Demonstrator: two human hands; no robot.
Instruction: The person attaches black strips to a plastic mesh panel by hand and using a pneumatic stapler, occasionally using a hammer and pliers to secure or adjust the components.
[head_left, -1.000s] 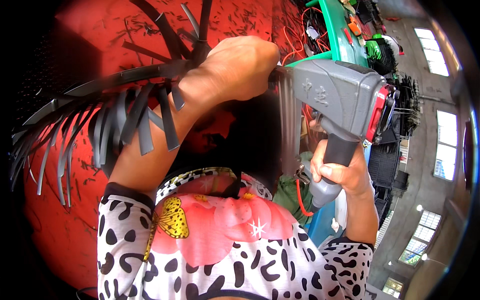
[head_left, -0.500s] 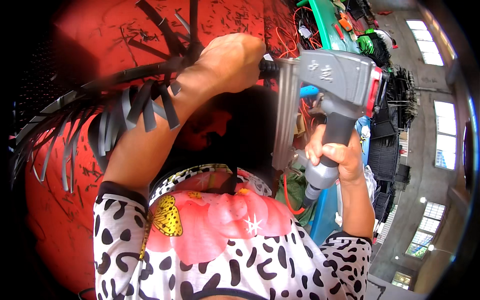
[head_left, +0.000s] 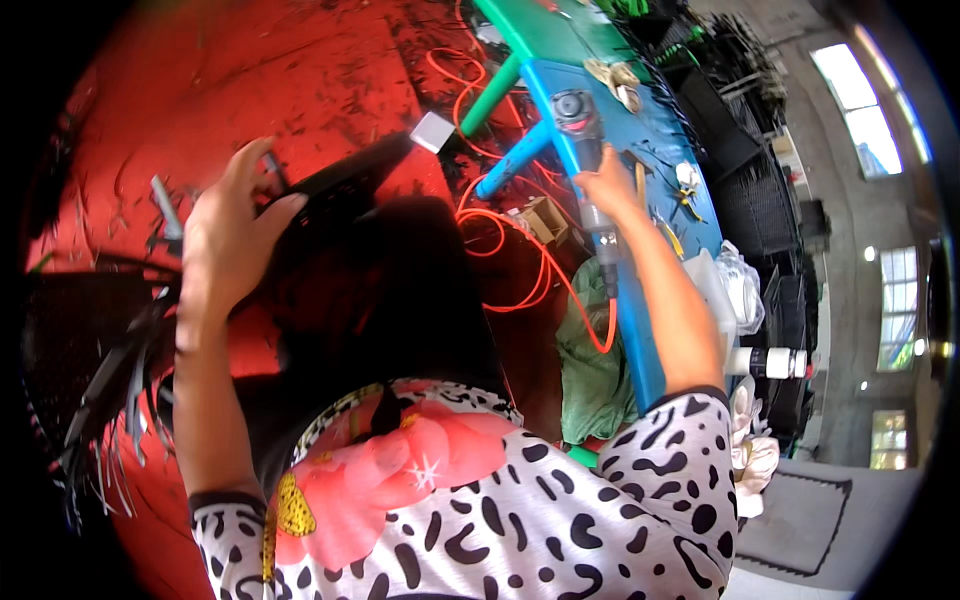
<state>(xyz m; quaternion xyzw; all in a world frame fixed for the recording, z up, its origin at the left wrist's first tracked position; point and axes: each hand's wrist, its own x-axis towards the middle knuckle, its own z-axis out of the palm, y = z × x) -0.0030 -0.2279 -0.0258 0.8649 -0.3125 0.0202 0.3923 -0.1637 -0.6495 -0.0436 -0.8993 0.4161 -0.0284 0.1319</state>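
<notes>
While the grey tool point(head_left: 590, 150) is gripped by the right hand point(head_left: 608, 188) at the blue table point(head_left: 655, 120), the left hand point(head_left: 232, 235) is spread near dark strips point(head_left: 105, 362); what 1 cardboard box point(head_left: 548, 214) holds cannot be discerned.

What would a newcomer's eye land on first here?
The bright red floor filling the left side, strewn with dark scraps. Then the looping orange-red hose, right of centre. Above it, the right hand grips a grey-and-black handheld tool by the long blue table's left edge.
</notes>
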